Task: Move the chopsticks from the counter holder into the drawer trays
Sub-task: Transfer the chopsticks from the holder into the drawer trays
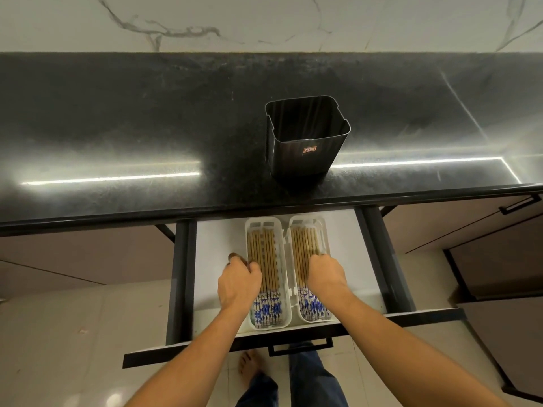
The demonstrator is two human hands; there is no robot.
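Resting in two white trays [284, 277] in the open drawer [217, 239], lower centre: chopsticks [264, 259]. Holder [305, 136], upper centre on the table [117, 127], seen empty. Left hand [239, 282] and right hand [326, 273] curled on the bundles; hold cannot be told. Risk judged: sticks nudged askew or trays shifted by pressing.

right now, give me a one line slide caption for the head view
Both hands, left and right, settle wooden blue-patterned chopsticks into two white plastic trays in the open drawer; black metal holder stands empty.
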